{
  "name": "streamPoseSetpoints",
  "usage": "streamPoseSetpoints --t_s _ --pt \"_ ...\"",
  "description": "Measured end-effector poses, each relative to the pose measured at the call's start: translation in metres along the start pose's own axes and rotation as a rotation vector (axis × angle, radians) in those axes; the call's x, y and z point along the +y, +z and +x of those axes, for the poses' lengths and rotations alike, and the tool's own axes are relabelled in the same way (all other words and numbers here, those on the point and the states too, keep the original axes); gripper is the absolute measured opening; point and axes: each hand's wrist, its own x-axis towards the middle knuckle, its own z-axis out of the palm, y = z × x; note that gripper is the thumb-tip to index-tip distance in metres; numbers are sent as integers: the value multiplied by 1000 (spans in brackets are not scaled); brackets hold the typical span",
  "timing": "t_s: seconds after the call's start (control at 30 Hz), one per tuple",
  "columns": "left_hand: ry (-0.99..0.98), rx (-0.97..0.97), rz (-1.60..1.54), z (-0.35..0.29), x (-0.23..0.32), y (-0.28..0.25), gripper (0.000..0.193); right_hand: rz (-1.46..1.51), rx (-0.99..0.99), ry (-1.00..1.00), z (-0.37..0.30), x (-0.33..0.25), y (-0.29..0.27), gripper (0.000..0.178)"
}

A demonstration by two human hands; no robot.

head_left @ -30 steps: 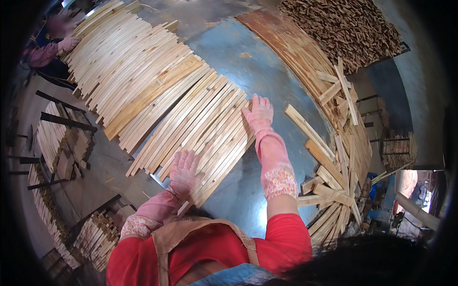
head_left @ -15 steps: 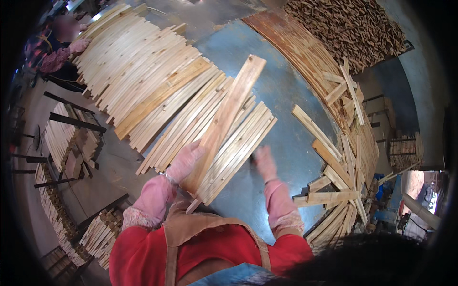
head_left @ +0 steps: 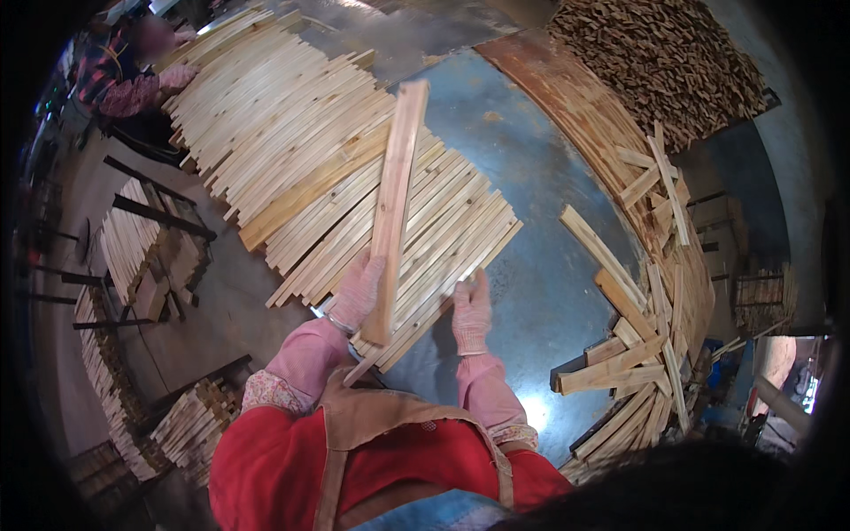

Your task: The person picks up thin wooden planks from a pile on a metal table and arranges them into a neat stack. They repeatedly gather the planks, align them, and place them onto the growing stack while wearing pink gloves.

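My left hand (head_left: 357, 288), in a pale pink glove, is closed round the lower part of a wide wooden board (head_left: 398, 195). The board slants up and away over a row of narrow wooden strips (head_left: 456, 212), which lie side by side on the blue tabletop. My right hand (head_left: 472, 314), gloved too, is at the near right edge of that row, with its fingers extended against the outermost strip. Its fingers are apart and grip nothing. A darker yellow board (head_left: 314, 190) lies among the strips farther left.
At the far left, a person (head_left: 133, 88) in gloves stands by the strips. Loose offcuts (head_left: 611, 367) lie crossed on the table's right side, beside a long curved stack of brown boards (head_left: 567, 84). A heap of small wood pieces (head_left: 660, 66) lies beyond. Racks with strips (head_left: 133, 239) stand at left.
My right hand has moved left to the row's edge. The near strips now lie closer to the others, and gaps have narrowed. The board in my left hand has swung more upright.
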Motion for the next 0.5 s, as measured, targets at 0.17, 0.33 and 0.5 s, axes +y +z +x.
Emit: streamPoseSetpoints --t_s 0.17,0.33,0.5 --pt "63 -183 684 2 -4 -4 53 -175 -359 -203 5 -36 33 67" --pt "1276 -218 1485 60 69 -74 83 -242 -871 -56 51 -55 -10 58" --pt "616 -467 1839 107 87 -84 86 -754 -557 -493 97 -124 -9 57"
